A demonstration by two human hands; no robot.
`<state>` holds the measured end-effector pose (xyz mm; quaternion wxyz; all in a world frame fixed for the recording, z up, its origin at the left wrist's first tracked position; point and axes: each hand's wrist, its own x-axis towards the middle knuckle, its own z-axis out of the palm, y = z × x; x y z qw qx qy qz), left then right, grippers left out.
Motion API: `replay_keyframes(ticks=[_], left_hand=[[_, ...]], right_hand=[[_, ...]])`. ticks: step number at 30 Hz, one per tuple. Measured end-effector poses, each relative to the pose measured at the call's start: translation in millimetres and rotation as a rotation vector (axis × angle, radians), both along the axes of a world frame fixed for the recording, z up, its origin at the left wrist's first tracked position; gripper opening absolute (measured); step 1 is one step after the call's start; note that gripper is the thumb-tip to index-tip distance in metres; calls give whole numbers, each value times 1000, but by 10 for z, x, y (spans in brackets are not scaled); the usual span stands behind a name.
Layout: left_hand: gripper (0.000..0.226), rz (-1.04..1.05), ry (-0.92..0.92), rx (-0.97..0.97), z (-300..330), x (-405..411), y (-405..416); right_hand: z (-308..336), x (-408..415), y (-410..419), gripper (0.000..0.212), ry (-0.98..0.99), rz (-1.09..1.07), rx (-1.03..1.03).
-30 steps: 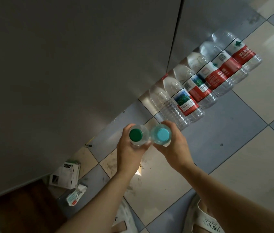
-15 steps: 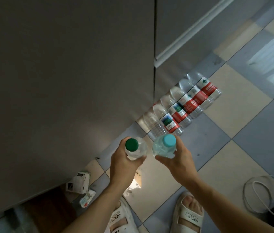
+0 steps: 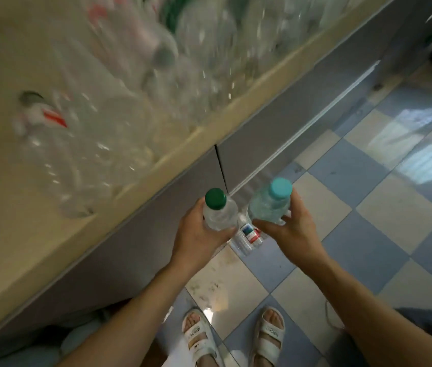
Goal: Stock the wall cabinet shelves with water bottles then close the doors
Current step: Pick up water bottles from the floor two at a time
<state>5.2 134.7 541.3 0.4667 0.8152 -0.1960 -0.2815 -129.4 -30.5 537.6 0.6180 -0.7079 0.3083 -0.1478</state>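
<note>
Both hands are up in front of the person, each wrapped round its own bottle: the left hand (image 3: 199, 234) grips the green-capped bottle (image 3: 219, 210) by the body, and the right hand (image 3: 293, 227) is curled round the blue-capped bottle (image 3: 270, 203), fingers on the far side and thumb near. The two bottles are held upright, caps up, close together but not touching, which I take as a carry posture, ready to be set standing on a shelf. Only the head view is to hand, and it looks steeply down. To the left runs a pale worktop (image 3: 58, 242) with a crowd of clear plastic bottles (image 3: 130, 83) on it, blurred, so I cannot tell how many or whether they stand or lie. Below its edge are grey cabinet doors (image 3: 270, 133), shut, with a dark seam between them. On the checked floor (image 3: 368, 207) just behind the hands, more bottles with red labels (image 3: 248, 235) lie against the cabinet foot, mostly hidden by the hands. The person's sandalled feet (image 3: 201, 337) stand below. No wall cabinet shelf is in sight, so the stocking seems barely begun for this pair, and the crowded worktop would hamper any low reach across it.
</note>
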Motion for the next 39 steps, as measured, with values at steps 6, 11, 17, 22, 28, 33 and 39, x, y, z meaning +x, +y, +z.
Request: replay_keyframes(ticks=[6, 11, 17, 22, 28, 33, 39], left_hand=[[58, 4, -35, -142, 1393, -314, 42], [54, 38, -144, -235, 2375, -240, 32], [52, 102, -328, -442, 3803, 129, 59], [48, 166, -502, -508, 5028, 545, 349], [42, 333, -697, -643, 6239, 1119, 721], [43, 348, -847, -726, 7033, 1671, 975], [48, 420, -969, -900, 7717, 2316, 1225]], right_hand=[[1429, -276, -59, 58, -14, 59, -61], [2377, -213, -177, 67, -101, 101, -99], [3731, 292, -236, 54, -327, 191, -182], [4945, 970, -95, 54, -520, 279, -280], [6214, 1794, 240, 56, -752, 354, -150], [7058, 2378, 550, 57, -880, 413, -167], [7768, 3021, 826, 50, -963, 458, -276]])
